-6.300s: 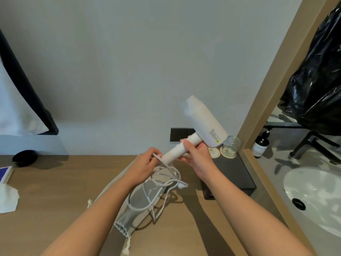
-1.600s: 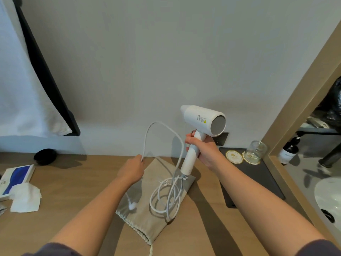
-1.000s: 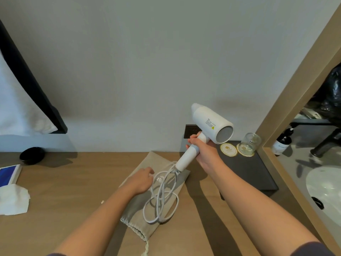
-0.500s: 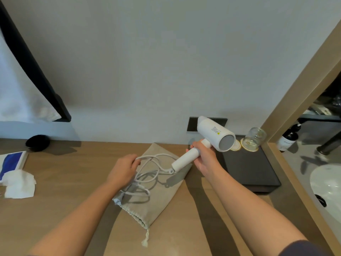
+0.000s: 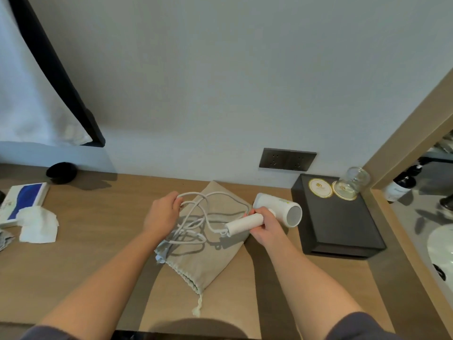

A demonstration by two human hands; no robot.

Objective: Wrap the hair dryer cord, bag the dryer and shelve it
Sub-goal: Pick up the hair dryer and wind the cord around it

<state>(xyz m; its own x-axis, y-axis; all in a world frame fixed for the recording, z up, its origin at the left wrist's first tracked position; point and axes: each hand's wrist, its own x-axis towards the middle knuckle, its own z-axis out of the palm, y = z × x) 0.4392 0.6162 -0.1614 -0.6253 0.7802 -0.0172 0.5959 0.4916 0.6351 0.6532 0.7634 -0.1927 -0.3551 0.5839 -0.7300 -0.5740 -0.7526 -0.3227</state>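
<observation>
A white hair dryer (image 5: 279,210) is held low over the wooden counter, barrel pointing right, its handle angled down to the left. My right hand (image 5: 266,227) is shut on that handle. The white cord (image 5: 206,218) runs from the handle's end in loose loops across a beige drawstring bag (image 5: 203,256) that lies flat on the counter. My left hand (image 5: 163,213) grips a loop of the cord at the bag's upper left edge. The plug is not clearly visible among the loops.
A black tray (image 5: 343,227) right of the dryer carries two round coasters and an upturned glass (image 5: 353,182). A wall socket (image 5: 287,159) sits behind. On the left lie a white tissue (image 5: 38,224), a blue-white box (image 5: 22,202) and a black bowl (image 5: 61,172). A sink is at far right.
My right hand has lowered the dryer toward the counter and tipped it flatter. My left hand has pulled the cord loop outward to the left, spreading the loops over the bag.
</observation>
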